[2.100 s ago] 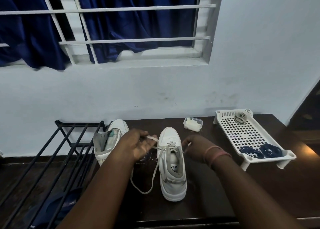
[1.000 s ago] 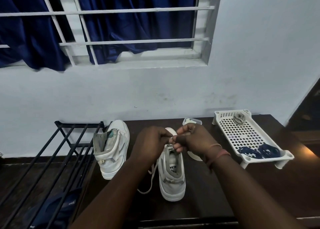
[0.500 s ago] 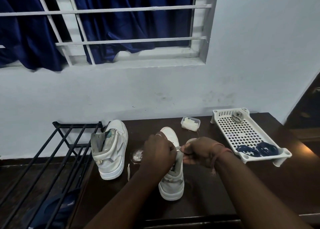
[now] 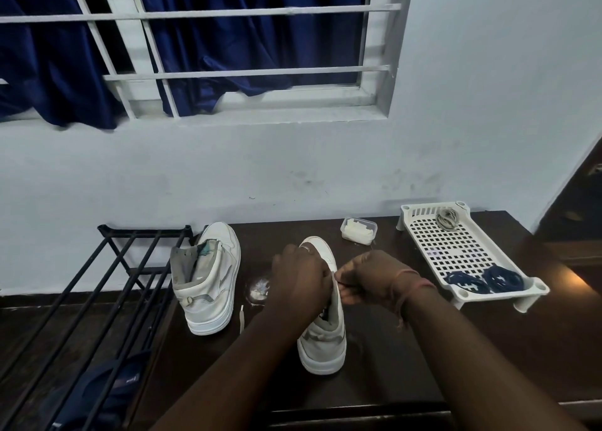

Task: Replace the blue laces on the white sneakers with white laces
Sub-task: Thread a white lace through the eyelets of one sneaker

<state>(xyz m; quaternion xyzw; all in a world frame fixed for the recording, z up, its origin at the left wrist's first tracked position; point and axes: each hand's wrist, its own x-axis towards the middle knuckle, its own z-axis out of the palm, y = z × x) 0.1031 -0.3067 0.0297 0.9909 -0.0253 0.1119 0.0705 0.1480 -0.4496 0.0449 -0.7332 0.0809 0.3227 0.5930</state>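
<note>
Black metal slatted rack [image 4: 97, 287]: far left, holding a dark blue item [image 4: 107, 388] on a lower level; its kind cannot be told
White high-top sneaker, unlaced [image 4: 208, 277]: upright on the dark brown wooden table [image 4: 407, 359] just right of the rack, tongue and collar spread open, eyelets bare
White lace end [image 4: 241, 318]: lies on the table between the two sneakers
Left hand [image 4: 301, 284]: fingers curled over the throat of the second sneaker; whether it grasps a lace there cannot be told
White high-top sneaker, being laced [image 4: 325, 339]: centre of table, toe toward the wall, grey collar facing the viewer
Right hand [image 4: 371, 279]: fingers pinched at the sneaker's right edge, seemingly on a thin lace; threads tied at the wrist
Small clear plastic box [image 4: 358, 231]: near the wall, holding something white
White perforated plastic tray [image 4: 456, 251]: right of the box, on short legs; contains a grey coiled lace [image 4: 448, 218] at the far end and two dark blue lace bundles [image 4: 485, 280] at the near end
</note>
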